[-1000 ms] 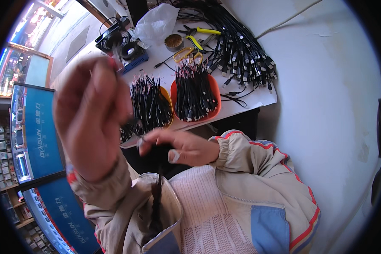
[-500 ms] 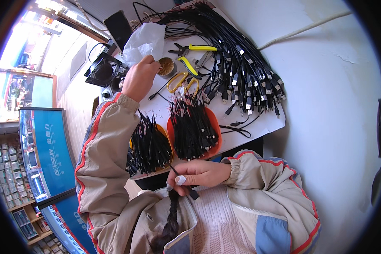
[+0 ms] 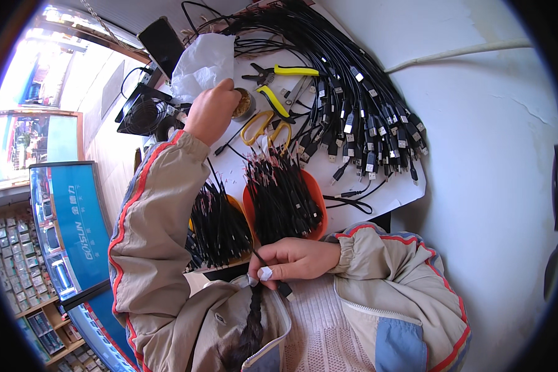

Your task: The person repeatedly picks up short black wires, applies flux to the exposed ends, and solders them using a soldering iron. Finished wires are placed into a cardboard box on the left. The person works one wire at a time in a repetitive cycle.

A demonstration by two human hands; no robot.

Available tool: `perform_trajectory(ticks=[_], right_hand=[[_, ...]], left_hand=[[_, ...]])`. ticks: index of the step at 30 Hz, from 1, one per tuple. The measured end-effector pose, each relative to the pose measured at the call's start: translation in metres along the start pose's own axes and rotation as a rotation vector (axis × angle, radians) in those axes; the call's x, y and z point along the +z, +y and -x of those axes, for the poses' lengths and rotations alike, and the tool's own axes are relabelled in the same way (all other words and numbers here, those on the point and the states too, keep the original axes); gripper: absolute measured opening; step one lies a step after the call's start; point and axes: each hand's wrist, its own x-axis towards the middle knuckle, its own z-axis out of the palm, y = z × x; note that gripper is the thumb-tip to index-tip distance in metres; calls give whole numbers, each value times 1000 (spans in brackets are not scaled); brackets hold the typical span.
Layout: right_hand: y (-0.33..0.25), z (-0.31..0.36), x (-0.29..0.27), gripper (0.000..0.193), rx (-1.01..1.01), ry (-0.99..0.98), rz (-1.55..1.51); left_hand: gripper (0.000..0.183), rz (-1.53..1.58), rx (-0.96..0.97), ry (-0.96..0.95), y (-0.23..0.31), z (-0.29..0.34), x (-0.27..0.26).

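Observation:
My right hand, near my chest, is closed around a short black USB cable. The plug end pokes out below the fingers, and the thin cable end rises above them. White tape wraps the thumb tip. My left hand is closed beside a small round tin with amber-brown stuff in it. Whatever its fingers pinch is hidden behind the knuckles. Between my arms stand an orange-red bin and a yellow bin, both packed with short black cables, stripped pink-and-red wire ends upward.
A large bundle of black USB cables covers the table's far right. Yellow-handled pliers and yellow scissors lie near the tin. A white plastic bag, a phone and a black fan sit at the far left. A wall bounds the right.
My left hand has moved slightly closer to the tin and now overlaps its left rim. My right hand keeps the cable in nearly the same place. The whole view has shifted a little.

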Motion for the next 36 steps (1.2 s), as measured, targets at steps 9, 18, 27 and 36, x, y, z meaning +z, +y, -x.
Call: perform_trajectory(ticks=[9,18,27,36], right_hand=[[1,0,-4,26,-41,18,57],[-1,0,2,23,-84,61,121],[3,0,20,27,-37,55,68],[9,-23,34,34,21,121,56]], left_hand=[[5,-69,-9,-37,0,-9,9],[7,7,-81,52,4,-3,10],[7,257,-98,375,7,58,-42],[9,148,-282,430,-48,126,-58]])
